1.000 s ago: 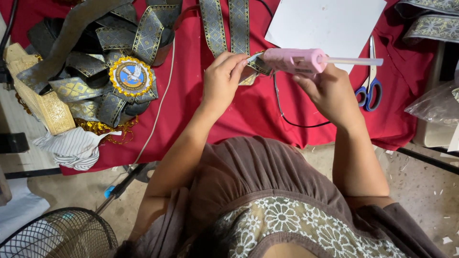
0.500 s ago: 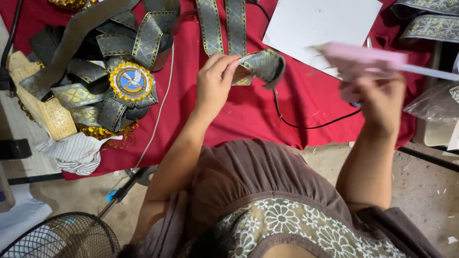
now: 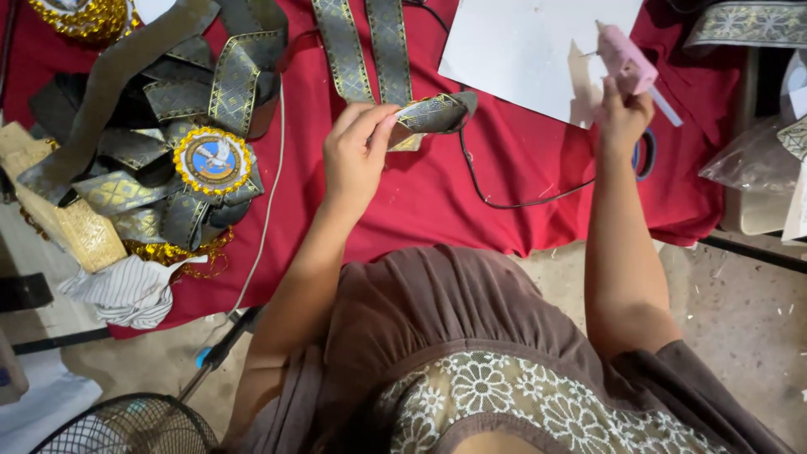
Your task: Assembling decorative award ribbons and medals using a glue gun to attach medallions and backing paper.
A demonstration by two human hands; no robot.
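A red cloth covers the work surface, with a white sheet lying at its far edge. The right hand grips a pink glue gun above that sheet, while the left hand pinches a folded loop of grey-and-gold ribbon over the cloth.

A red cloth covers the table, its edge hanging over a speckled grey concrete floor. A wire fan guard stands on the floor at the lower left; light is even and soft
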